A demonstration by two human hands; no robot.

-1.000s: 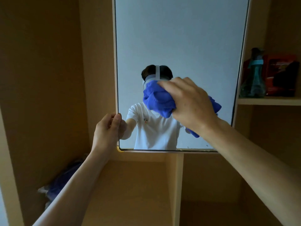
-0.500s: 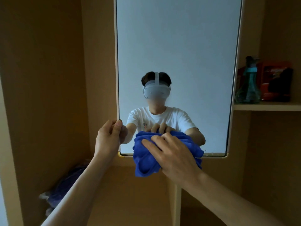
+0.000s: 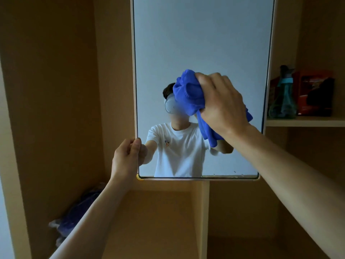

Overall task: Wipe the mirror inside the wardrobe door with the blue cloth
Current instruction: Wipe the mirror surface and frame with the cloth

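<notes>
Head: shelf (image 3: 306,120) holds bottle (image 3: 282,96), box (image 3: 315,92) (cloth (image 3: 188,94) on mirror (image 3: 196,43)).

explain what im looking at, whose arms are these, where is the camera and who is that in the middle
No machine here: a person works with bare hands, filmed by a camera on their own head. So both arms are the wearer's own. The figure in the middle is their reflection in the mirror, headset included. The left hand pinches the mirror's left edge near its bottom corner. The right hand grips a bunched blue cloth at the glass. Around it is a wooden wardrobe: a shelf on the right carries a teal bottle and a red box, and a dark bundle lies low on the left.
</notes>
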